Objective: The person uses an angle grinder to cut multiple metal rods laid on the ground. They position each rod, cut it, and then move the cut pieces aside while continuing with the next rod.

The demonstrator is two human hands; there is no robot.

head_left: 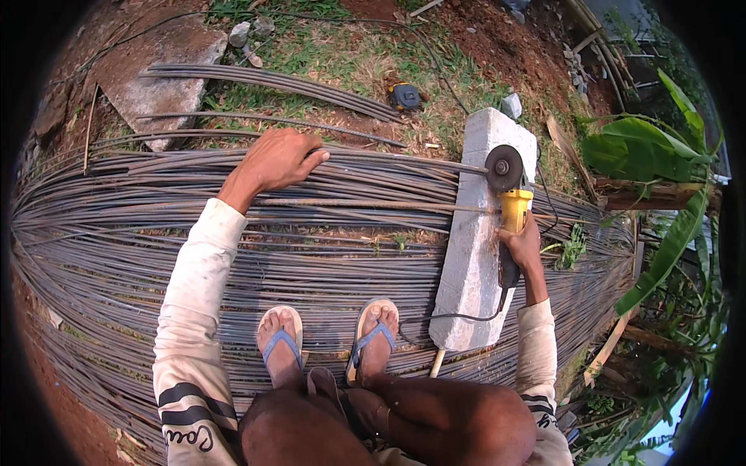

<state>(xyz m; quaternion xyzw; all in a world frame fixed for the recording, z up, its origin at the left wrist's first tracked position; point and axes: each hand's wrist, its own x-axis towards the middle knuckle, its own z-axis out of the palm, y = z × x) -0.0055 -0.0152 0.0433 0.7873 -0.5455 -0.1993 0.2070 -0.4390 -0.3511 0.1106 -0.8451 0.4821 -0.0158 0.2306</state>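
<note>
My right hand (524, 244) is wrapped round the body of a yellow and black angle grinder (515, 205). Its dark cutting disc (503, 165) sits over the upper part of a long, pale concrete block (463, 268), at the ends of some steel bars. My left hand (283, 160) is closed on top of a bundle of reinforcing bars (373, 160), its thumb pointing right; the fingers' undersides are hidden. The grinder's cord (458, 316) loops across the block's near end.
Many more steel bars (179, 272) spread under my sandalled feet (281, 346). Beyond them lie a few separate bars (272, 85), a yellow and black tape measure (404, 96) and a flat concrete slab (159, 74). Broad-leaved plants (649, 140) stand at the right.
</note>
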